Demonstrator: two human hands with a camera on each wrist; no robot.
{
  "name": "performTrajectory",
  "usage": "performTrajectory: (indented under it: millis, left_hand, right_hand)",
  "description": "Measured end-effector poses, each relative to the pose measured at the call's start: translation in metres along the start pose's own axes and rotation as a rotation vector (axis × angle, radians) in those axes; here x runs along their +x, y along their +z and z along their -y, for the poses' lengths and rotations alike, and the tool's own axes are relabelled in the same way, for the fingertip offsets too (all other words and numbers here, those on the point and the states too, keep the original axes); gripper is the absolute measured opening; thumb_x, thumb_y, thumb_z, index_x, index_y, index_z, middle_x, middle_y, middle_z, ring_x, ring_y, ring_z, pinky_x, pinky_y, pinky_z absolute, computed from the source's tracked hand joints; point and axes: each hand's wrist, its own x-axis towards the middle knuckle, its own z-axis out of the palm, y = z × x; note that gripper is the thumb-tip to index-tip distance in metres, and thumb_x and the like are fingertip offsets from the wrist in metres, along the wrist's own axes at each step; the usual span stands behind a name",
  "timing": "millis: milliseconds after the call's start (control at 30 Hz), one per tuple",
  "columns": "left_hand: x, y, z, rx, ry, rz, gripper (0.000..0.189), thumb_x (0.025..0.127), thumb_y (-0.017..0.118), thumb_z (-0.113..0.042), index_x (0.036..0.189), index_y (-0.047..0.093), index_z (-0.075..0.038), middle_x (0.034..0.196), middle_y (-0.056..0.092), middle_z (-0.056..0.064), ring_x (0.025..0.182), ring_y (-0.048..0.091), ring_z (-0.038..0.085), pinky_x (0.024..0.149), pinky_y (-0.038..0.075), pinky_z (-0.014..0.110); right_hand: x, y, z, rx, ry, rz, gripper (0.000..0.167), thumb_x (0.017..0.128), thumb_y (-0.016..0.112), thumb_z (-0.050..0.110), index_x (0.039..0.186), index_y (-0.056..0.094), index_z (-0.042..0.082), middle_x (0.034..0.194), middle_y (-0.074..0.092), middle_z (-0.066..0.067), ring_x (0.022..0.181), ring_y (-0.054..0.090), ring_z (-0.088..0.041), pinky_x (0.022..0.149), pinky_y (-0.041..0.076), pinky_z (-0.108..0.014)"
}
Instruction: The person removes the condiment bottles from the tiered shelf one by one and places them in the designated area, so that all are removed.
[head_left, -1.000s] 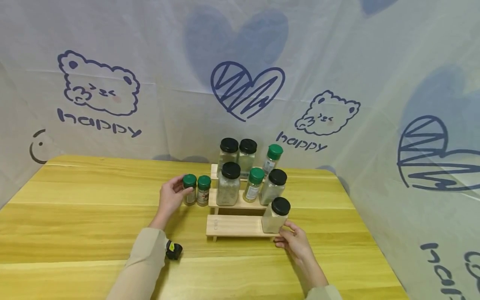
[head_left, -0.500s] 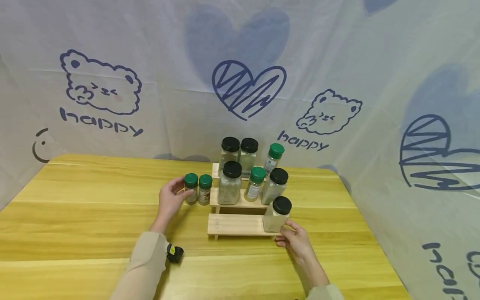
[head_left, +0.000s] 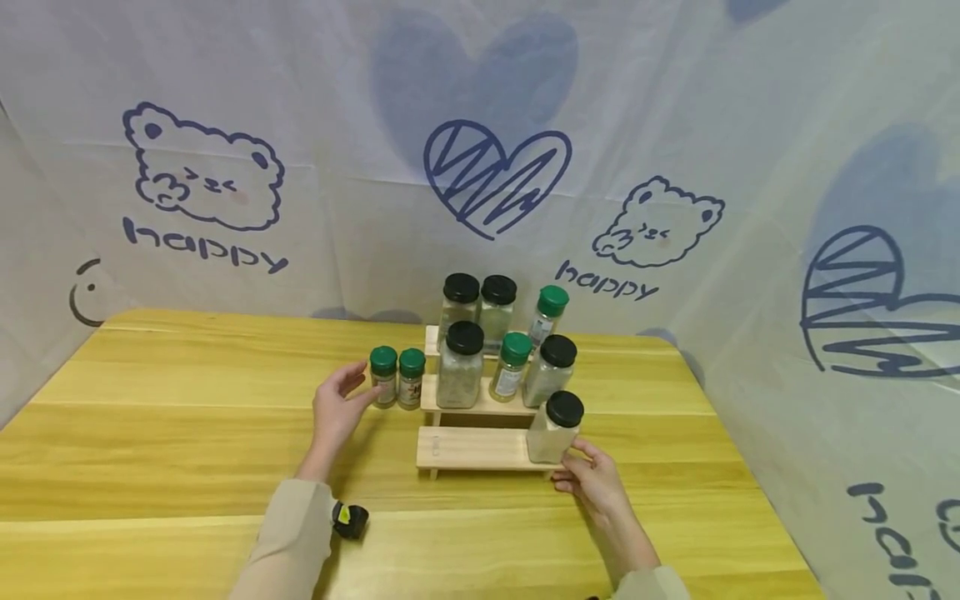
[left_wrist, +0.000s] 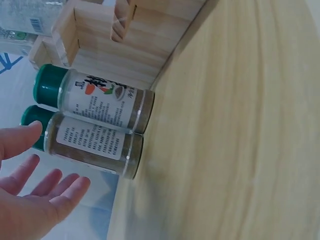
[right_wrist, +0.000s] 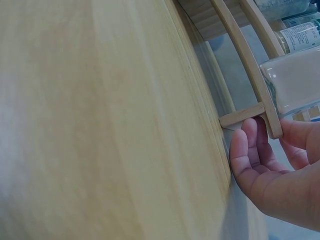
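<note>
My left hand [head_left: 337, 410] is beside two small spice jars with green caps, its thumb and fingers spread apart. The nearer spice jar [head_left: 383, 387] stands upright on the table, with the other spice jar [head_left: 411, 390] close to its right. In the left wrist view, my thumb overlaps the green cap of the nearer jar, and nothing lies between my fingers. At the right end of the three-tier wooden spice rack [head_left: 468, 450], my right hand [head_left: 596, 483] grips the lowest shelf, fingers curled under its edge [right_wrist: 272, 120]. A black-lidded jar [head_left: 550, 442] stands on that end.
On the middle tier are two black-lidded jars, the left one [head_left: 460, 377] larger, and a green-capped jar [head_left: 507, 379] between them. Several jars line the top tier. Behind the wooden table [head_left: 187, 400] hangs a printed cloth [head_left: 337, 100].
My left hand has let go of the left spice jar and drawn slightly left, its fingers opening. My right hand keeps its hold on the rack; the jars stay in place.
</note>
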Motion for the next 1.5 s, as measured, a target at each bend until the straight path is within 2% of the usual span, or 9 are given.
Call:
performTrajectory:
  millis: [200, 333, 433, 533, 733, 833, 1000, 1267, 1500]
  left_hand:
    - [-0.006, 0.001, -0.005, 0.036, 0.002, -0.059, 0.038, 0.079, 0.065, 0.001, 0.114, 0.053, 0.010, 0.117, 0.051, 0.026, 0.109, 0.047, 0.032, 0.088, 0.044, 0.037]
    - [-0.010, 0.002, -0.005, 0.073, 0.020, -0.083, 0.032, 0.080, 0.065, -0.002, 0.109, 0.056, 0.009, 0.109, 0.055, 0.025, 0.101, 0.051, 0.030, 0.078, 0.046, 0.024]
    - [-0.013, 0.003, -0.006, 0.090, 0.049, -0.104, 0.028, 0.080, 0.064, -0.002, 0.105, 0.058, 0.009, 0.104, 0.057, 0.024, 0.095, 0.053, 0.029, 0.069, 0.043, 0.013]
    - [-0.016, 0.003, -0.007, 0.093, 0.081, -0.129, 0.025, 0.080, 0.064, -0.002, 0.102, 0.060, 0.009, 0.101, 0.059, 0.024, 0.090, 0.054, 0.026, 0.065, 0.042, 0.010]
    - [-0.022, 0.003, -0.010, 0.092, 0.112, -0.150, 0.020, 0.080, 0.064, -0.001, 0.098, 0.062, 0.007, 0.096, 0.062, 0.020, 0.076, 0.053, 0.007, 0.063, 0.043, 0.010]
    - [-0.026, 0.005, -0.014, 0.071, 0.126, -0.155, 0.019, 0.080, 0.064, -0.001, 0.097, 0.062, 0.008, 0.095, 0.062, 0.020, 0.074, 0.052, 0.002, 0.063, 0.044, 0.010]
    - [-0.032, 0.010, -0.018, 0.042, 0.144, -0.129, 0.018, 0.080, 0.063, 0.001, 0.096, 0.061, 0.009, 0.094, 0.061, 0.021, 0.077, 0.053, 0.006, 0.064, 0.045, 0.012]
    - [-0.039, 0.020, -0.019, -0.017, 0.120, -0.057, 0.019, 0.079, 0.063, 0.004, 0.096, 0.061, 0.009, 0.093, 0.062, 0.021, 0.074, 0.056, 0.006, 0.067, 0.047, 0.016]
    - [-0.045, 0.028, -0.023, -0.058, 0.150, 0.015, 0.018, 0.079, 0.063, 0.006, 0.095, 0.060, 0.012, 0.092, 0.061, 0.024, 0.074, 0.057, 0.008, 0.068, 0.048, 0.017]
  right_hand:
    - [0.001, 0.000, 0.002, -0.008, -0.005, 0.014, 0.031, 0.089, 0.044, -0.006, 0.119, 0.041, -0.009, 0.068, 0.059, -0.006, 0.062, 0.059, -0.016, 0.056, 0.052, -0.026]
    - [0.001, 0.001, 0.002, -0.013, -0.012, 0.014, 0.031, 0.089, 0.044, -0.006, 0.119, 0.041, -0.010, 0.069, 0.059, -0.007, 0.061, 0.059, -0.016, 0.056, 0.052, -0.026]
    - [0.001, 0.001, 0.002, -0.014, -0.016, 0.015, 0.031, 0.089, 0.044, -0.006, 0.119, 0.042, -0.010, 0.070, 0.060, -0.007, 0.061, 0.059, -0.016, 0.055, 0.052, -0.026]
    - [0.002, 0.002, 0.002, -0.013, -0.019, 0.017, 0.030, 0.089, 0.044, -0.006, 0.118, 0.043, -0.010, 0.070, 0.060, -0.008, 0.062, 0.059, -0.016, 0.055, 0.052, -0.025]
    - [0.001, 0.001, 0.002, -0.005, -0.012, 0.016, 0.030, 0.089, 0.044, -0.006, 0.119, 0.043, -0.010, 0.069, 0.060, -0.007, 0.061, 0.059, -0.015, 0.055, 0.051, -0.025]
    - [0.001, 0.001, 0.002, -0.005, -0.009, 0.021, 0.031, 0.089, 0.043, -0.006, 0.121, 0.042, -0.011, 0.069, 0.060, -0.007, 0.061, 0.059, -0.015, 0.055, 0.051, -0.025]
    - [0.000, 0.000, 0.002, -0.009, -0.009, 0.022, 0.031, 0.090, 0.043, -0.006, 0.120, 0.042, -0.011, 0.069, 0.060, -0.006, 0.061, 0.059, -0.016, 0.055, 0.051, -0.025]
    - [-0.001, 0.000, 0.002, -0.010, -0.013, 0.017, 0.032, 0.089, 0.044, -0.006, 0.121, 0.041, -0.011, 0.071, 0.059, -0.008, 0.062, 0.059, -0.016, 0.055, 0.051, -0.025]
    - [-0.001, -0.001, 0.001, -0.012, -0.020, 0.031, 0.032, 0.089, 0.044, -0.005, 0.120, 0.041, -0.012, 0.070, 0.059, -0.007, 0.062, 0.059, -0.016, 0.055, 0.051, -0.025]
